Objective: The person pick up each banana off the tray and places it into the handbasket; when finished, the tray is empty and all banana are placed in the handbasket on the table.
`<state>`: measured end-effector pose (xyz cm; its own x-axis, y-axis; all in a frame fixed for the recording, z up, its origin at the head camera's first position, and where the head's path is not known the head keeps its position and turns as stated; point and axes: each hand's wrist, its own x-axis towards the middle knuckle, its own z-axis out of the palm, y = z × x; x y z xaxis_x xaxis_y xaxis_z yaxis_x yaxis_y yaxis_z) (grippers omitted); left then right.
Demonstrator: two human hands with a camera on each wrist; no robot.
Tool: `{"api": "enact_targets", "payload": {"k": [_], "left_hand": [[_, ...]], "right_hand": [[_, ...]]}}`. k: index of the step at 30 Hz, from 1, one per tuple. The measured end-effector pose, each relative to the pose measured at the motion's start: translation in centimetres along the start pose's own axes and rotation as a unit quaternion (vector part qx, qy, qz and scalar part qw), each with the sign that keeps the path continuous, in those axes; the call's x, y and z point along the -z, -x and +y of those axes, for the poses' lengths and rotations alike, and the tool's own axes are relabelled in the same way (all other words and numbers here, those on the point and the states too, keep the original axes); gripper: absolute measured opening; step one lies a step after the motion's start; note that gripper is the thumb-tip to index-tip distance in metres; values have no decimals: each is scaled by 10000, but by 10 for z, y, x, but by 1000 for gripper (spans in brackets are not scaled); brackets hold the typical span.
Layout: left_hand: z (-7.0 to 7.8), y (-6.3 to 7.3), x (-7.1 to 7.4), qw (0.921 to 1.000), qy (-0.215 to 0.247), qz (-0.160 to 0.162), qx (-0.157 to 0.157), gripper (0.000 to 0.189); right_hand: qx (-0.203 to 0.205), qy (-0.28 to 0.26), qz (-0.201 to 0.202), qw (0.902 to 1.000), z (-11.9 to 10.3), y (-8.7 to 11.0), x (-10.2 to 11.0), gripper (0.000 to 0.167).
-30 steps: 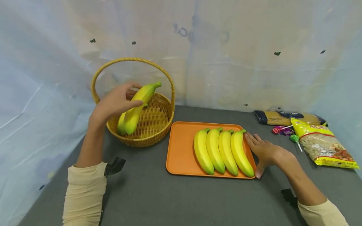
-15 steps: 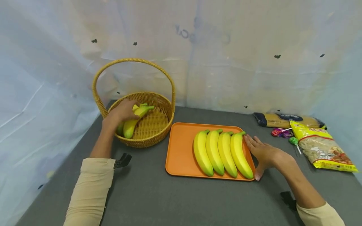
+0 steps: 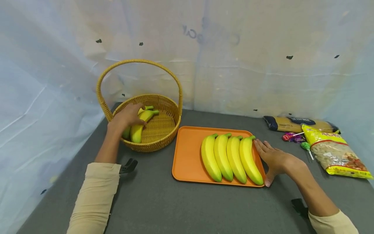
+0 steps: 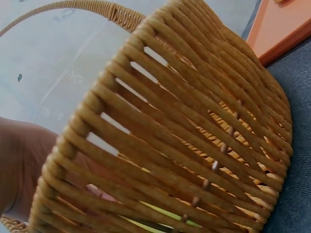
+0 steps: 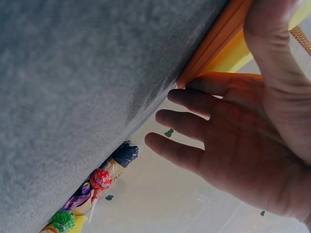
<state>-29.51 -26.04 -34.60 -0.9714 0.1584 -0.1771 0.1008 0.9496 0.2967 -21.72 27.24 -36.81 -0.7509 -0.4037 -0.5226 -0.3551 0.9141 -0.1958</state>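
My left hand reaches down into the wicker basket, thumb and fingers around a yellow banana with green ends. A second banana lies beside it, partly covered by the hand. In the left wrist view the basket's woven wall hides most of the hand. My right hand touches the right edge of the orange tray, its fingers straight and spread. Several bananas lie side by side on the tray. The right wrist view shows the right hand's palm at the tray edge.
The basket's tall handle arches above my left hand. At the right are a pack of spaghetti, a yellow food bag and lollipops. Pale sheeting hangs behind the grey tabletop.
My left hand has lowered the banana from above the basket onto its bottom beside the other, then shifted it slightly right. The right hand has stayed at the tray.
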Motion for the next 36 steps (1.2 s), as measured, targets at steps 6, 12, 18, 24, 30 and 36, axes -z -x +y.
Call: {"api": "enact_targets", "payload": {"k": [6,12,18,24,30,36], "left_hand": [[12,5,8,9992,-79,196,-340,72],[41,18,15,9954,-101,326,-893,74],[70,22,11,9868,-130,573,-1507,58],[97,29,2,9696,100,534,-2387,47],[125,38,-14,9609,171,63,-2762,46],[157,35,-43,9485,-117,-992,-3007,56]], "right_hand": [[36,76,80,9999,17,-8,-7,162],[3,19,157,9999,53,-30,-26,172],[71,-3,134,9999,29,-15,-14,165],[-56,57,27,10000,0,-5,-4,159],[71,-6,58,10000,16,-14,-10,163],[104,-67,8,9999,27,-19,-10,166]]}}
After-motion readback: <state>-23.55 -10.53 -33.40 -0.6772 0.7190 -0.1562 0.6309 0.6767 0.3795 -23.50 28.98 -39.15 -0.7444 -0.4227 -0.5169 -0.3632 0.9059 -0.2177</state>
